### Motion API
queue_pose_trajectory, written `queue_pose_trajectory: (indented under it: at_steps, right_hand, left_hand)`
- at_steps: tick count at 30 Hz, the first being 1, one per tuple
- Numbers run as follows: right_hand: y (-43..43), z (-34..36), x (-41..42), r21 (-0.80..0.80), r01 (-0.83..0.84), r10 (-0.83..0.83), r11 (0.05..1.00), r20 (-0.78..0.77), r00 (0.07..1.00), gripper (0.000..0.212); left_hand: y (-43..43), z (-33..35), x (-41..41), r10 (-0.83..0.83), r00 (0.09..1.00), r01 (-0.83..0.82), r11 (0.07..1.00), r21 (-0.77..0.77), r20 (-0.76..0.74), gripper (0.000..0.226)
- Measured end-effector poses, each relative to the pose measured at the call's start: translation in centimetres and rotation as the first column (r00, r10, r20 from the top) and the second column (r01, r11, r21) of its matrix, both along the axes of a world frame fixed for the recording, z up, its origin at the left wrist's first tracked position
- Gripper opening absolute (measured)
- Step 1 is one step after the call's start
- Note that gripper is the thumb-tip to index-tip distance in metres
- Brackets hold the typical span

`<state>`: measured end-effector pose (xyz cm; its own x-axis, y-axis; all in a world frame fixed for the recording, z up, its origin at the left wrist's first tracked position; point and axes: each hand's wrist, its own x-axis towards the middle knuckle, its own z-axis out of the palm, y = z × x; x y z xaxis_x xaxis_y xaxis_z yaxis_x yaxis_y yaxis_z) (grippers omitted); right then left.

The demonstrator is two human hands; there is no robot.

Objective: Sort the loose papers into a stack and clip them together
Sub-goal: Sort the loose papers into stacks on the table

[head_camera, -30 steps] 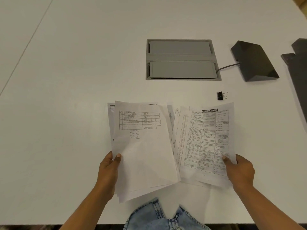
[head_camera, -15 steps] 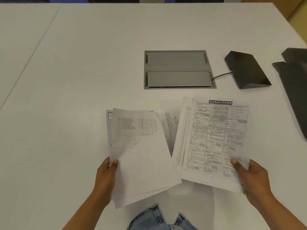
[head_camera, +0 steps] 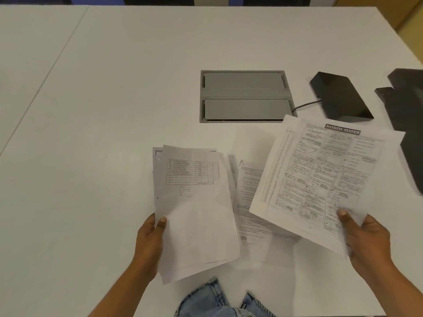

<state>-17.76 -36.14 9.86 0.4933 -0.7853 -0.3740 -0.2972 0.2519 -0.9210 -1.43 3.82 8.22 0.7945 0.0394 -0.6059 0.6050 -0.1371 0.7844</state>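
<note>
Fingers (head_camera: 375, 239) under blurred papers (head_camera: 320, 175), clip unseen

print blurred: banking sheet (head_camera: 325, 177) | dark object (head_camera: 407, 106) cut off right

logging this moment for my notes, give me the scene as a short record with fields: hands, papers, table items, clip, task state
left hand: left hand holds the table sheet stack, thumb on top
right hand: right hand holds the banking system sheets, tilted and lifted
between them: loose sheets lying on the white table
table items: grey cable hatch, black wedge device with a cable, dark object at the right edge
clip: none in view
task state: papers in separate groups, not yet one stack, not clipped
</note>
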Motion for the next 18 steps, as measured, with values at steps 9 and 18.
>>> queue_pose_trajectory:
  at_steps: [9, 18]
  right_hand:
    - [5.8, -0.1, 2.4, 0.037, -0.27, 0.27, 0.962, -0.006, 0.963, 0.032]
    - [9.6, -1.5, 5.3, 0.321, -0.508, 0.512, 0.799, 0.078, 0.855, 0.038]
  left_hand:
    - [-1.8, 0.8, -1.2, -0.039, 0.999, 0.035, 0.989, -0.146, -0.023, 0.031]
    - [-4.4, 1.9, -1.7, -0.092, 0.996, 0.084, 0.95, -0.302, -0.013, 0.034]
